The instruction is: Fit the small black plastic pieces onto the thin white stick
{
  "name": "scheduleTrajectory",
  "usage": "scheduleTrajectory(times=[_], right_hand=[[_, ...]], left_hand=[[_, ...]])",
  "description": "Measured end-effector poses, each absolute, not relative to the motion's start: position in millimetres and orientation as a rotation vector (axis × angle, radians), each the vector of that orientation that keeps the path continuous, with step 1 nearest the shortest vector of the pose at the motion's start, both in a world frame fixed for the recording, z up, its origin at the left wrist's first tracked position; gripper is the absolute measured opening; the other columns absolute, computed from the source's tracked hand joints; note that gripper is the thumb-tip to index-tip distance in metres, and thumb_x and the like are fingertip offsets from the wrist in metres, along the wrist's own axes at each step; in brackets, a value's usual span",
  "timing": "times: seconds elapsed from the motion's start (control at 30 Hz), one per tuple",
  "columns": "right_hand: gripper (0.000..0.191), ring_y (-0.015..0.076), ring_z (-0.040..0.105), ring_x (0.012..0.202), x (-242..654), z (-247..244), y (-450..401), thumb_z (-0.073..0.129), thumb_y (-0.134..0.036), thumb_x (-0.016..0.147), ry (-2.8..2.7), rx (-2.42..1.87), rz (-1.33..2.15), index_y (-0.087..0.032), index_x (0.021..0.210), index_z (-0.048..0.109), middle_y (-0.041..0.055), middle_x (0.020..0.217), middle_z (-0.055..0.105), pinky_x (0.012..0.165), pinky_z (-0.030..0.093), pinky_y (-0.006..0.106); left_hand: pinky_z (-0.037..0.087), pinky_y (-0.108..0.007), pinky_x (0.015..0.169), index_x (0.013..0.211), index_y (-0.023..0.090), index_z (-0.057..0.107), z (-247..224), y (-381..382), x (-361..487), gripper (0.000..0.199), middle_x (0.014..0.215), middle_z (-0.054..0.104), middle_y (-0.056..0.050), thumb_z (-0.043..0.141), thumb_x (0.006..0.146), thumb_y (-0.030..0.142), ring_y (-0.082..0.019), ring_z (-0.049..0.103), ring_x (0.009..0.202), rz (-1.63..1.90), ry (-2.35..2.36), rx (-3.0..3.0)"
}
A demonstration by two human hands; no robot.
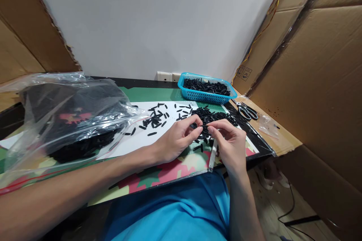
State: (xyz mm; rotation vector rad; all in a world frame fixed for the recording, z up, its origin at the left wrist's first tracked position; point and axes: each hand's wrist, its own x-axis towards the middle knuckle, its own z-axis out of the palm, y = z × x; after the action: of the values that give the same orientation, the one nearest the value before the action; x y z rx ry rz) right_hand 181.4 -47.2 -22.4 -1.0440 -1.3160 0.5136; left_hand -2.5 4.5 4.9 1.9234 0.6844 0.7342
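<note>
My left hand (181, 137) and my right hand (227, 141) meet over a pile of small black pieces (217, 118) on the table. Thumb and forefinger of each hand pinch a short black piece (204, 125) between them, one end in each hand. The fingers partly cover it. More loose black pieces (154, 119) lie scattered on a white sheet (135, 145) left of the pile. Under my right hand a flat, pale strip (212, 156) reaches to the table's front edge.
A blue basket (205, 96) of black pieces stands at the back. At the left lies a clear plastic bag (76, 120) with black pieces inside. Scissors (246, 112) and a small plastic bag (268, 126) are at the right, beside a cardboard wall (319, 75).
</note>
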Motion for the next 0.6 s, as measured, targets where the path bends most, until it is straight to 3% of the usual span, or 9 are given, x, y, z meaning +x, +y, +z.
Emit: scheduleTrajectory(times=[0.6], right_hand=[[0.006,0.0169,0.068,0.081,181.9,-20.5,-49.9,0.077,-0.021,0.091,-1.301,-0.941,0.56,-0.024,0.093,0.082,0.0031,0.091,0.071,0.064,0.053,0.027]], left_hand=[[0.026,-0.021,0.049,0.103,0.02,0.058,6.0,1.3,-3.6,0.027,0.061,0.036,0.01,0.051,0.104,0.045,-0.008,0.03,0.052,0.793,0.689,1.983]])
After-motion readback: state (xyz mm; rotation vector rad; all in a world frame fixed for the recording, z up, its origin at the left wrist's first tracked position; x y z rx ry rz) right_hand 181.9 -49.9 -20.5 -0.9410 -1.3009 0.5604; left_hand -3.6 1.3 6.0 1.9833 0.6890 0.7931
